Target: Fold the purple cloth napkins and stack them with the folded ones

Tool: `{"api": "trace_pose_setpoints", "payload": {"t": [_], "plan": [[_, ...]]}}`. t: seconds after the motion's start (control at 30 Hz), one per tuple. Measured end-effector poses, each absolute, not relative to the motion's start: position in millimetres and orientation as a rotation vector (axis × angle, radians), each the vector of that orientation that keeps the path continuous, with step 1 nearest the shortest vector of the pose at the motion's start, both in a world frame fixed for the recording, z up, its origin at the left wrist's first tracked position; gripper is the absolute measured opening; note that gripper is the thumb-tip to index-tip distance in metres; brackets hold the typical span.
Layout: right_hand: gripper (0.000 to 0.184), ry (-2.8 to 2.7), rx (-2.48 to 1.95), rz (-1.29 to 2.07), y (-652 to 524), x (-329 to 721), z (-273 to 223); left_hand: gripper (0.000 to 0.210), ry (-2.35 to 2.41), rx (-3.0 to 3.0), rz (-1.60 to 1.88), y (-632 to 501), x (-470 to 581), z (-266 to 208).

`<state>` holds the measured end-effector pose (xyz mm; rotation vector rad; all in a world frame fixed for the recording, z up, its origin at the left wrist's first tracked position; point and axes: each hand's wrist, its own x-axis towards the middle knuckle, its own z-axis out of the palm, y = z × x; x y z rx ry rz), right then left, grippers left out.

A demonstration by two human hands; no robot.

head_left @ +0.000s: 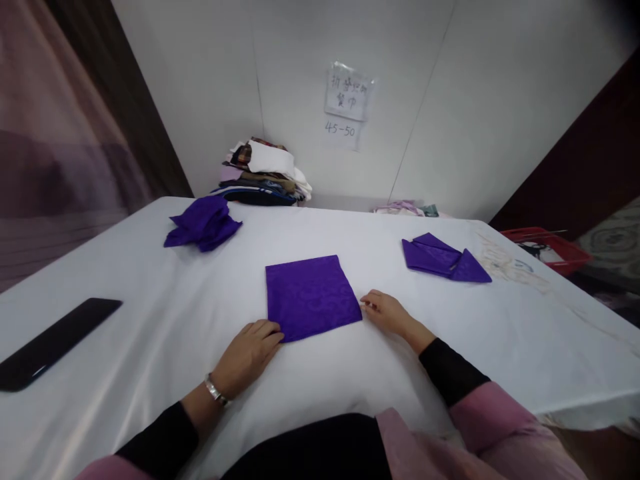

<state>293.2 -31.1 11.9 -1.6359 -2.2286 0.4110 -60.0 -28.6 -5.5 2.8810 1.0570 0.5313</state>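
Observation:
A purple cloth napkin (313, 297), folded into a square, lies flat on the white-covered table in front of me. My left hand (253, 350) is at its near left corner, fingers closed together over the cloth there; the thumb is hidden. At the near right corner, my right hand (383, 310) has its fingers loosely bent and slightly apart, the tips right beside the napkin's edge. Whether those tips touch the cloth is hard to tell. Farther right lies a purple napkin folded into pointed shapes (433, 255). A crumpled heap of purple cloth (203, 225) sits at the back left.
A long dark flat object (55, 343) lies on the left of the white tablecloth (310, 393). Stacked folded clothes (267, 173) stand by the wall, below paper signs (349, 97). Beyond the table's right edge is a red basket (563, 250).

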Motion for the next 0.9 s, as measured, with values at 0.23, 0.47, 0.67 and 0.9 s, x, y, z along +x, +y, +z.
{"api": "trace_pose_setpoints", "payload": {"t": [0.23,0.47,0.67,0.9], "plan": [[0.025,-2.148,-1.472,0.400,-14,273,7,0.019,1.228,2.794,0.573,-28,-71,4],[0.044,-2.427,-1.086,0.429,29,185,15,0.028,1.350,2.637,0.730,-9,-48,2],[0.054,-2.700,-1.068,0.445,71,117,13,0.056,1.542,2.612,0.450,-1,-39,-29],[0.060,-2.801,-1.125,0.416,111,109,-5,0.056,1.600,2.653,0.279,-4,-38,-27]]}}
